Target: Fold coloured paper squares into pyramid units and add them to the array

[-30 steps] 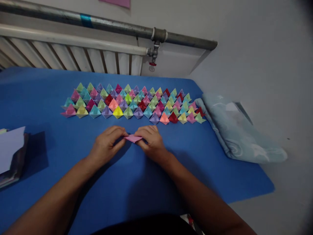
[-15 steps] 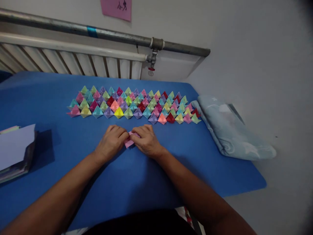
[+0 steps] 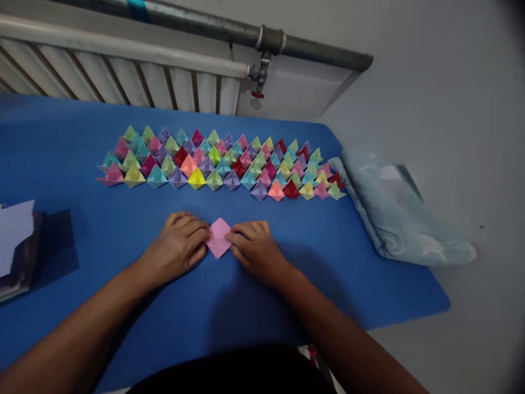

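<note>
Between my two hands a small pink origami paper (image 3: 219,238) shows as a flat diamond, one corner pointing away from me. My left hand (image 3: 179,243) is closed on its left corner, with thumb and fingers together. The right corner is pinched by my right hand (image 3: 255,247). Beyond them, several rows of folded paper boats (image 3: 214,179) in many colours stand close together on the blue table (image 3: 172,323). The underside of the pink paper is hidden.
At the left edge lies a stack of paper (image 3: 16,235) with a white sheet on top. A folded pale blue cloth (image 3: 394,213) rests at the right by the wall. Behind the table run a radiator (image 3: 123,71) and a metal pipe (image 3: 213,24) with a red-handled valve (image 3: 257,96).
The pink paper, mostly covered by my fingers before, now lies open to view as a diamond. My hands have moved apart. The camera view has tilted down slightly.
</note>
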Tool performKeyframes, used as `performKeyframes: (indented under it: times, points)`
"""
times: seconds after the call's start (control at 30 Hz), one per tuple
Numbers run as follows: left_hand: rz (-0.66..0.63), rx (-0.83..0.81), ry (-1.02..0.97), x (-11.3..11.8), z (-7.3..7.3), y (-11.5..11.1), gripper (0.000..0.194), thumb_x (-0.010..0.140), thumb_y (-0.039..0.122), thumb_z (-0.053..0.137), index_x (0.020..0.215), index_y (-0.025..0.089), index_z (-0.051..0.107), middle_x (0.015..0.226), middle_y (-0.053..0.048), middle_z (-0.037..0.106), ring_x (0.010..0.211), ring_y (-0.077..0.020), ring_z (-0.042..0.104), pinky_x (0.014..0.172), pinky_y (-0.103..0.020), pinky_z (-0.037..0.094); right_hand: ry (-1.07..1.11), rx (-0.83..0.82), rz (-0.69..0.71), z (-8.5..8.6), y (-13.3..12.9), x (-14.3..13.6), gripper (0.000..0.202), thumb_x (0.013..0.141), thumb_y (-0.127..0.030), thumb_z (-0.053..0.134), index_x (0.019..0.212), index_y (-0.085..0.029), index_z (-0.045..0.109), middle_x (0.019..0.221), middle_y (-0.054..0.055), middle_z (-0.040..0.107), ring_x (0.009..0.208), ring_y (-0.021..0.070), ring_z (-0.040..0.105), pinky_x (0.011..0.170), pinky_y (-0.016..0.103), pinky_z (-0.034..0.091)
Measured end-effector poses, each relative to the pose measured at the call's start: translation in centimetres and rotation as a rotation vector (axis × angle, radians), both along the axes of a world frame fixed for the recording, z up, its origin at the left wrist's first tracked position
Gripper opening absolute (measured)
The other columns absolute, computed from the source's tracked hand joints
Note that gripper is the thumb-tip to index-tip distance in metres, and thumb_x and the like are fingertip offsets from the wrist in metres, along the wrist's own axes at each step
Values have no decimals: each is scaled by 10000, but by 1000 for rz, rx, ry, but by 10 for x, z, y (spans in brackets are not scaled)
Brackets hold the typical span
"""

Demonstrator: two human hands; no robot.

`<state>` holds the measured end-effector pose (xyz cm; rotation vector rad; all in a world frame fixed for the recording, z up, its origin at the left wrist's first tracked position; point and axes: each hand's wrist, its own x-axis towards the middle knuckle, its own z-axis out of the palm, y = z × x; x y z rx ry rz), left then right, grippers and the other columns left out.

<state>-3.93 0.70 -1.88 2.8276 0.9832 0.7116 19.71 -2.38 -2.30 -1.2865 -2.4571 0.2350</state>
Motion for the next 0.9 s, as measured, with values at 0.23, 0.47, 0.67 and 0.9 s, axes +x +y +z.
performKeyframes:
  times: [0.23,0.47,0.67,0.9]
  points:
    - [33,-159,-56,-3,2,4,166,948,288,539,969,229,693,1025,-46,763,1010,-237,669,982,-449,401,197,-80,-34,0,6,6,134,979,-236,559,966,-207,689,1053,52,735,940,188,606,845,365,358]
    - [114,-263,-122,-1,-2,9,254,967,406,540,889,234,710,969,-43,758,982,-248,667,898,-429,432,275,-181,-159,2,8,2,129,961,-235,579,888,-208,683,1109,55,725,998,200,625,878,374,367]
    - [200,-275,-130,1,-5,13,276,952,399,551,799,222,697,968,-61,734,989,-272,634,844,-430,441,260,-194,-217,2,10,-3,120,939,-231,598,839,-201,656,1124,70,718,1015,219,618,863,382,368]
    - [255,-290,-98,4,-7,14,272,939,397,550,768,221,668,983,-64,719,1010,-271,605,864,-445,434,247,-211,-263,1,13,-6,147,925,-229,596,782,-202,621,1153,77,706,1037,225,606,872,387,361]
